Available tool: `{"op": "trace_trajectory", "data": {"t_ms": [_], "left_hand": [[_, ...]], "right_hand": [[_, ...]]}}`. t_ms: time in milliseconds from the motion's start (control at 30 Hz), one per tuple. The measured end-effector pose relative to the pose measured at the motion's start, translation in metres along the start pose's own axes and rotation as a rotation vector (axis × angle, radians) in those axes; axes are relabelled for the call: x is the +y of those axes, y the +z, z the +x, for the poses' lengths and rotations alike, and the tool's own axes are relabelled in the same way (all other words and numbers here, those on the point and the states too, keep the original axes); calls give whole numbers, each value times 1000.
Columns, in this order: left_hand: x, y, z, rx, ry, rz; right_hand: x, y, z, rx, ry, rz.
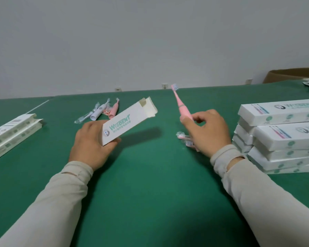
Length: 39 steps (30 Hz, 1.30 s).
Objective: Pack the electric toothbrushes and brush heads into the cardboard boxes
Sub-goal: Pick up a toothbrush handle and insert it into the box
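Pink toothbrush point(181, 106) base hidden inside right hand point(206, 132).

"WISDENT" in green on held white box point(125, 122); same brand on stacked boxes point(282, 111); smaller print unreadable.

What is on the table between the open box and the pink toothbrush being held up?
Nothing: in the head view only bare green table shows between the box and the toothbrush, apart from the box's shadow.
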<state>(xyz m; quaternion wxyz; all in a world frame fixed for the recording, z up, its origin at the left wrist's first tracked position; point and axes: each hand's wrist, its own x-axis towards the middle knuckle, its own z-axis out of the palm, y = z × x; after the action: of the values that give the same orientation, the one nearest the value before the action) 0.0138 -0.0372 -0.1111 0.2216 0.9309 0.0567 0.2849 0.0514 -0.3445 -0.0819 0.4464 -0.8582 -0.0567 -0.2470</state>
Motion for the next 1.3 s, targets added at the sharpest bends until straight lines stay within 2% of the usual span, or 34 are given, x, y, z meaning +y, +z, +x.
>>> {"op": "trace_trajectory", "data": {"t_ms": [100, 400, 533, 767, 900, 1067, 1167, 1233, 1300], "left_hand": [[-3, 2, -3, -95, -5, 6], [0, -3, -4, -122, 10, -71], [0, -3, -4, -142, 6, -86], [0, -3, -4, -148, 54, -120], [-1, -4, -5, -165, 81, -79], [5, -4, -6, -163, 141, -140], [9, -2, -8, -164, 196, -100], [7, -2, -5, -119, 184, -66], [4, -5, -3, -81, 153, -39]], "right_hand": [[-8, -9, -3, 0, 11, 331], [-39, -12, -5, 82, 99, 675], [-52, 4, -8, 52, 127, 857], [-35, 10, -14, -47, 170, 871], [-30, 5, -13, -236, 215, 880], [-25, -5, -10, -412, 282, 1077], [-24, 3, -14, -502, 260, 887], [-25, 9, -15, -433, 325, 919], [-24, 7, -11, -249, 418, 1038]]}}
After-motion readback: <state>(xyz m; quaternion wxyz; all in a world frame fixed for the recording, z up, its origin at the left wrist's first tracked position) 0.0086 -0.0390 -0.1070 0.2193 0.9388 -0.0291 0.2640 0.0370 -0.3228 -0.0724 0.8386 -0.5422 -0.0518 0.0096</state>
